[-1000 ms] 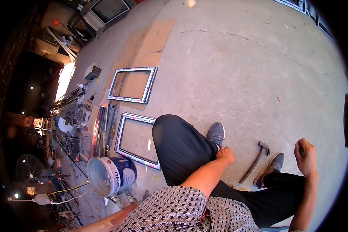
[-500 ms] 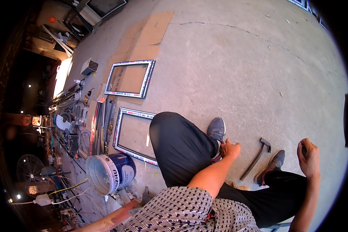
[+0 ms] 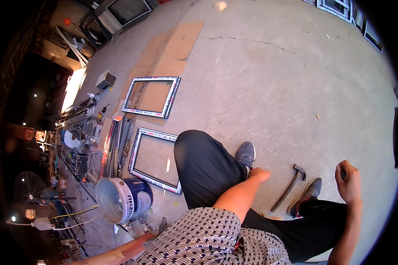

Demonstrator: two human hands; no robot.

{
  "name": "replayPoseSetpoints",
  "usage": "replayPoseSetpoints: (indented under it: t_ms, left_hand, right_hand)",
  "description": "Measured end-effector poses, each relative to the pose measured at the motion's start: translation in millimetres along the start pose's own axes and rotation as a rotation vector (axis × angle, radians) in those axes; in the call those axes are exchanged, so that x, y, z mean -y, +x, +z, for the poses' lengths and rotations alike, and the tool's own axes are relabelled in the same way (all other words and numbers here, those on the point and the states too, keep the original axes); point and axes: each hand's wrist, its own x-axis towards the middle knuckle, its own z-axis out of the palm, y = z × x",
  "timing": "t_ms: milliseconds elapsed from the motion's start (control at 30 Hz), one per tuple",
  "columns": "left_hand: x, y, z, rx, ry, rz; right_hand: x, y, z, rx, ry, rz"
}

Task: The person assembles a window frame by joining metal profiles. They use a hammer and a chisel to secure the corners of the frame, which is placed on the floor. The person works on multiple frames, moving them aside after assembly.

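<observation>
Left hand [image 3: 260,175] looks less spread than before, near one shoe [image 3: 246,153].

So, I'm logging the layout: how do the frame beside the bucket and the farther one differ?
The far frame lies over cardboard; the near frame shows concrete floor through its opening. The far frame is fully visible; the knee partly hides the near frame. Both are rectangular, with printed white faces.

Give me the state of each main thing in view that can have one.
Left hand: beside the left shoe, grip unclear
Right hand: curled, apparently around a small dark thing
Hammer: lying on the floor, unheld
Bucket: lidless
Near frame: flat, partly hidden by knee
Far frame: lying flat on cardboard
</observation>
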Motion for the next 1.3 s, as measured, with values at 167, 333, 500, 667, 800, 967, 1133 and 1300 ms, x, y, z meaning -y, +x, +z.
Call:
replayPoseSetpoints:
  t_ms: [167, 333, 500, 667, 800, 967, 1133, 1300]
  left_hand:
    - [14.4, 4.0, 3.1, 0.103, 0.113, 0.062]
    - [-6.9, -50.0, -1.2, 0.152, 0.429, 0.219]
    - [-42.0, -119.0, -16.1, 0.069, 0.302, 0.576]
    - [-82.0, -179.2, -51.1, -0.215, -0.003, 1.135]
    - [-80.0, -240.4, -126.3, -0.443, -0.263, 1.448]
    - [-31.3, -263.4, -239.1, -0.835, -0.496, 1.576]
    - [60.4, -164.8, -295.4, -0.989, -1.025, 0.933]
    - [227.8, -43.0, -258.3, -0.937, -0.393, 0.184]
  right_hand:
    - [4.1, 0.0, -3.0, 0.016, 0.008, 0.018]
    - [-0.5, -4.2, -5.0, 0.017, -0.001, 0.019]
    - [11.6, -1.3, -3.5, 0.029, -0.013, 0.021]
    - [5.7, -2.5, -3.8, 0.050, -0.037, 0.062]
    - [-0.8, -5.5, -0.7, 0.050, -0.029, 0.096]
    - [-20.4, -12.4, -17.3, 0.046, -0.084, 0.169]
    - [-57.0, -18.5, -19.1, 0.061, -0.053, 0.261]
    - [-94.9, -27.5, -26.6, 0.107, 0.012, 0.378]
